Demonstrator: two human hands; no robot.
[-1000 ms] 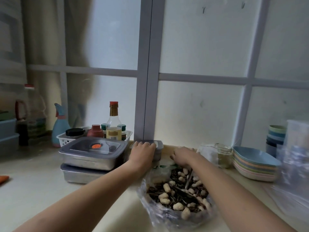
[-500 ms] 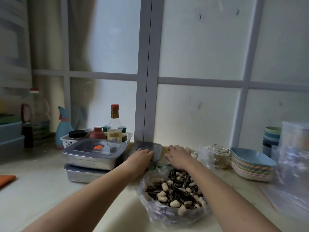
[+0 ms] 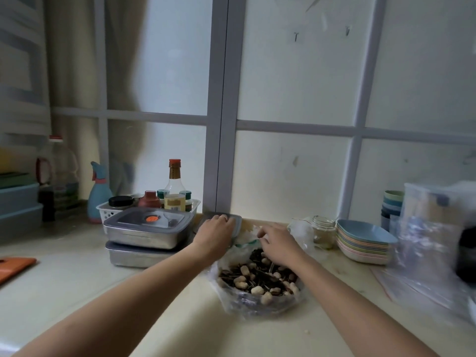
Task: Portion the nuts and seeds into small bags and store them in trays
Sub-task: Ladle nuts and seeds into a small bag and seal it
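Grey-lidded small tray (image 3: 237,222) gripped by left hand (image 3: 215,231), fingers curled, right hand (image 3: 277,239) bent-fingered over bag of nuts and seeds (image 3: 257,282), grasp unclear

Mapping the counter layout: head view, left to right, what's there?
Orange item → blue spray bottle → stacked steel trays → left hand gripping small lidded tray → right hand → glass jar → stacked plates → clear plastic bags.
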